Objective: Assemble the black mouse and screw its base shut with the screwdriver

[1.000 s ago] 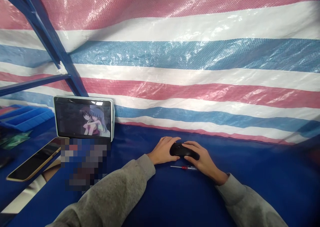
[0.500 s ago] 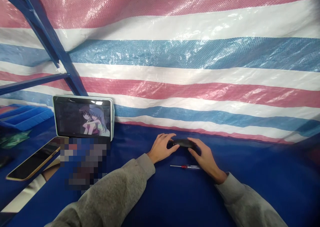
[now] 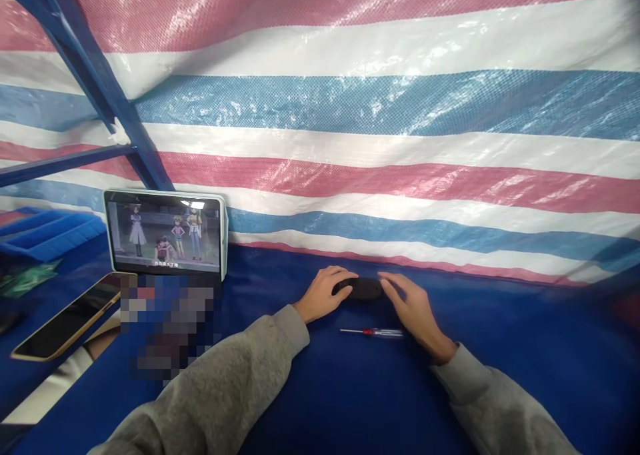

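Note:
A black oblong thing with rounded ends, which looks like a computer mouse (image 3: 367,288), lies on the blue table top. My left hand (image 3: 326,293) is closed round its left end, with the thumb along the near side and the fingers over the far side. At the other end my right hand (image 3: 411,306) has its thumb and fingers apart; the fingertips are close to the mouse, and I cannot tell whether they touch it. A small screwdriver (image 3: 371,333) with a thin metal shaft, a red collar and a clear handle lies in front of the mouse, its handle end beside my right wrist.
To the left a tablet (image 3: 165,233) stands propped up, playing a cartoon. Nearer lies a phone (image 3: 75,315). Blue plastic trays (image 3: 55,231) sit at the far left, by a blue metal frame (image 3: 95,68). Behind the table hangs a striped tarpaulin (image 3: 380,105).
The mouse has turned so that a broader dark face shows. My right hand has loosened from its right end and drawn slightly away, while my left hand stays on it. The tablet's picture has changed.

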Available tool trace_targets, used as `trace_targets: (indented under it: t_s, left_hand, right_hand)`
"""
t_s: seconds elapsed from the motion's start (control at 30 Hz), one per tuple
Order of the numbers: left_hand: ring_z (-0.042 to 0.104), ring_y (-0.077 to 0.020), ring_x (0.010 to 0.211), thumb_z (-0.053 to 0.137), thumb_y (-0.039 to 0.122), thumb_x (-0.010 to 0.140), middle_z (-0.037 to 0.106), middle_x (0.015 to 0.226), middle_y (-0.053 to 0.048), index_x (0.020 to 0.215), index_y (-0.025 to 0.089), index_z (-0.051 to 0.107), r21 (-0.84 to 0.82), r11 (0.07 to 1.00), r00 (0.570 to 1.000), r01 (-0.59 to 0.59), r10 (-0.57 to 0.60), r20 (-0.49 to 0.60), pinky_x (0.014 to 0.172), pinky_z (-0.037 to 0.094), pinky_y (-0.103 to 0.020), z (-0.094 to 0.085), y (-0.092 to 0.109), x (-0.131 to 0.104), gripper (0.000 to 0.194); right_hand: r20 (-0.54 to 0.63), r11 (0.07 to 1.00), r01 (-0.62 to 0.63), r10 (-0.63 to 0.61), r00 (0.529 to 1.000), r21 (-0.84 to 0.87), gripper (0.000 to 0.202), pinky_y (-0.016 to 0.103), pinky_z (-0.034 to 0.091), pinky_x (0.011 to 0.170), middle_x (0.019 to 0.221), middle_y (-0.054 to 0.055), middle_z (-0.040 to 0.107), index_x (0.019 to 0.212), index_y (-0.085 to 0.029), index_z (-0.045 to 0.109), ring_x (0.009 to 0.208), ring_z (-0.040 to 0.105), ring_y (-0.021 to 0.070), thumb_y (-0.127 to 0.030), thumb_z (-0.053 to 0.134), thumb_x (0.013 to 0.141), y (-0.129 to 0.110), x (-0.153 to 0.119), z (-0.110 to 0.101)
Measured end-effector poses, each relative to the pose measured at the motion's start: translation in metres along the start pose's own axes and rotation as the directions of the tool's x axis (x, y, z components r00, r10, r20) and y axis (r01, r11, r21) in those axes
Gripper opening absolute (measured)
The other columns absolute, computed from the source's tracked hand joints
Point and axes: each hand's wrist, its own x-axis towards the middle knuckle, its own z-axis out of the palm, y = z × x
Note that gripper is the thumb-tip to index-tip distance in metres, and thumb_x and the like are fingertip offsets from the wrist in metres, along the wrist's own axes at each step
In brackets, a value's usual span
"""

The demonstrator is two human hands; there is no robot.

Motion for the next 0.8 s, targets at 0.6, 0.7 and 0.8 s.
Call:
trace_targets:
  t_s: [0.6, 0.7, 0.8]
  left_hand:
    - [0.058, -0.0242, 0.111, 0.072, 0.029, 0.08, 0.062, 0.121, -0.005, 0.122, 0.025, 0.06, -0.072, 0.995, 0.996, 0.064, -0.068, -0.059, 0.101, 0.043, -0.039, 0.001, 0.001, 0.001, 0.044]
    - [0.056, -0.0247, 0.114, 0.073, 0.029, 0.08, 0.06, 0.124, -0.005, 0.124, 0.026, 0.058, -0.023, 0.999, 0.999, 0.044, -0.045, -0.026, 0.103, 0.041, -0.04, 0.002, 0.002, 0.0, 0.047]
    - [0.053, -0.0258, 0.119, 0.073, 0.03, 0.08, 0.057, 0.129, -0.005, 0.126, 0.027, 0.057, 0.014, 0.999, 0.999, 0.036, -0.037, 0.009, 0.106, 0.039, -0.041, 0.002, 0.002, -0.001, 0.049]
  right_hand:
    - [0.749, 0.853, 0.279, 0.178, 0.638, -0.441, 0.018, 0.029, 0.038, 0.061, 0.087, 0.004, 0.07, 0.086, -0.024, 0.069, 0.079, 0.064, 0.0236, -0.029, 0.075, 0.069, -0.062, 0.019, -0.037]
    - [0.769, 0.841, 0.311, 0.179, 0.614, -0.444, 0.022, 0.028, 0.037, 0.061, 0.089, 0.005, 0.07, 0.086, -0.023, 0.068, 0.081, 0.064, 0.0242, -0.027, 0.077, 0.067, -0.059, 0.013, -0.028]
    - [0.753, 0.847, 0.288, 0.181, 0.632, -0.446, 0.016, 0.027, 0.035, 0.059, 0.083, 0.004, 0.069, 0.08, -0.023, 0.066, 0.076, 0.063, 0.022, -0.03, 0.076, 0.068, -0.061, 0.014, -0.029]
